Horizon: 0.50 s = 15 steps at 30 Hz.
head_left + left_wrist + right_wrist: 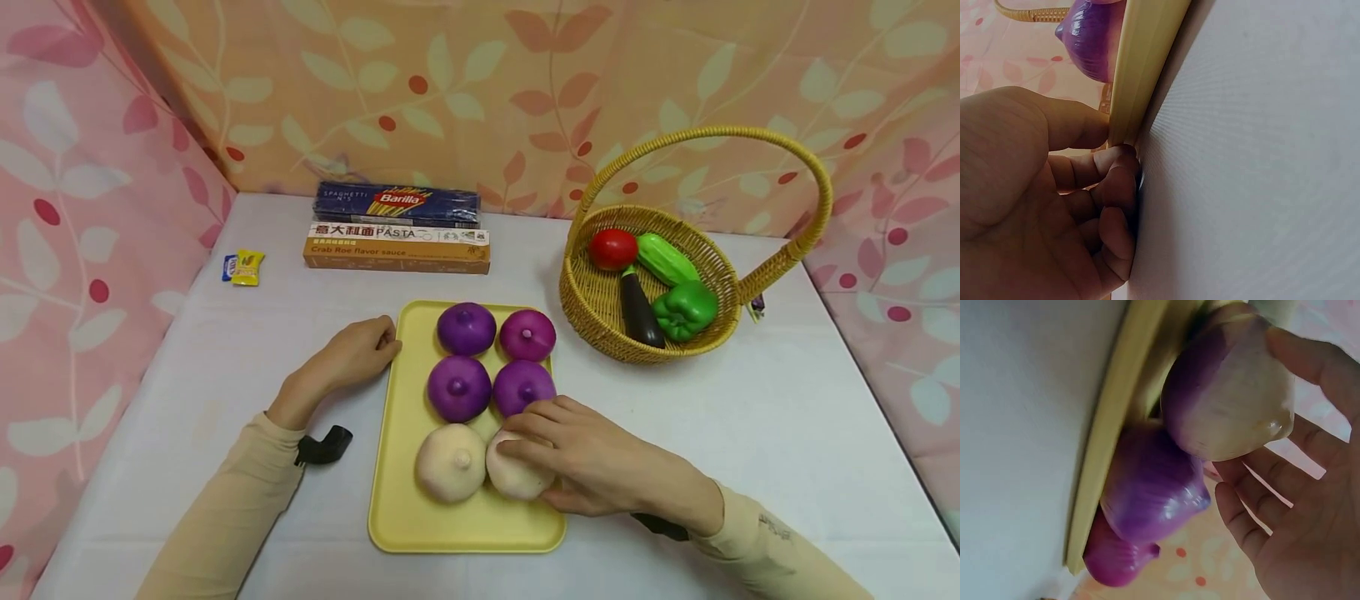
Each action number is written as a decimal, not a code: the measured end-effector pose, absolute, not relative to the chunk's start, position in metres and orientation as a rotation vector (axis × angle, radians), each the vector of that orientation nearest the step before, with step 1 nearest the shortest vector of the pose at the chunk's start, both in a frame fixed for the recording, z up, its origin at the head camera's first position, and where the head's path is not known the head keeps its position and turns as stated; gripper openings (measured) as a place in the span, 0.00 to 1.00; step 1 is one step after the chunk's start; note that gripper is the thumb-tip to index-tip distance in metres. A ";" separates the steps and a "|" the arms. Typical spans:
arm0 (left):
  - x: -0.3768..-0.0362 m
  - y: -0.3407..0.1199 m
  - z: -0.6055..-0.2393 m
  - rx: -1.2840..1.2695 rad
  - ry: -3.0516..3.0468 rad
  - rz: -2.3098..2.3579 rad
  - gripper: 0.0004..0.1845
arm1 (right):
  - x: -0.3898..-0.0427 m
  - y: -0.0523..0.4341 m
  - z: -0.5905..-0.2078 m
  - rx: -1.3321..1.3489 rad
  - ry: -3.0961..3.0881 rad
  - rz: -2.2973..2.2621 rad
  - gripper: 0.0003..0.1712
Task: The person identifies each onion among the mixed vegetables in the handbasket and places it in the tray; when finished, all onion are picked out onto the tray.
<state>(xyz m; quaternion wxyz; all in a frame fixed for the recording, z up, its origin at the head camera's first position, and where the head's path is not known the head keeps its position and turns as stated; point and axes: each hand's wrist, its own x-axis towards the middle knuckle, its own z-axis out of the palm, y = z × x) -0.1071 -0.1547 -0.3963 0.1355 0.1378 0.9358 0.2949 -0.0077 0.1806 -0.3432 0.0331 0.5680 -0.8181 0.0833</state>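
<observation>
Two rows of round model onions stand on a yellow tray [465, 533]. My right hand [592, 458] holds the near right white onion [516, 471], thumb on one side and fingers on the other. In the right wrist view this onion [1235, 394] is cream with a purple base. Another white onion [450, 463] sits left of it. Beyond are dark purple onions [459, 389] and a magenta onion [528, 335]. My left hand [363, 350] grips the tray's left edge; in the left wrist view the thumb [1079, 125] meets the rim, the other fingers curled below.
A wicker basket [600, 329] with a tall handle stands right, holding a tomato [613, 249], an eggplant [640, 310], a green pepper [685, 310] and a green ridged vegetable [667, 259]. Behind the tray lie a spaghetti box [397, 204] and a pasta box [397, 250]. Small packets [243, 267] lie left.
</observation>
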 end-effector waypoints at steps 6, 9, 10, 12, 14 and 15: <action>-0.107 -0.154 -0.397 0.401 2.712 0.854 0.07 | -0.007 0.177 -0.350 1.766 -2.532 0.179 0.41; -0.107 -0.155 -0.398 0.401 2.715 0.851 0.07 | -0.006 0.177 -0.349 1.770 -2.548 0.166 0.41; -0.107 -0.155 -0.398 0.402 2.713 0.851 0.07 | -0.006 0.177 -0.349 1.774 -2.553 0.165 0.41; -0.107 -0.155 -0.398 0.403 2.714 0.850 0.07 | -0.006 0.177 -0.349 1.777 -2.561 0.165 0.42; -0.107 -0.155 -0.398 0.404 2.712 0.853 0.07 | -0.005 0.177 -0.349 1.778 -2.563 0.163 0.43; -0.107 -0.155 -0.398 0.405 2.710 0.857 0.07 | -0.005 0.177 -0.349 1.780 -2.560 0.161 0.43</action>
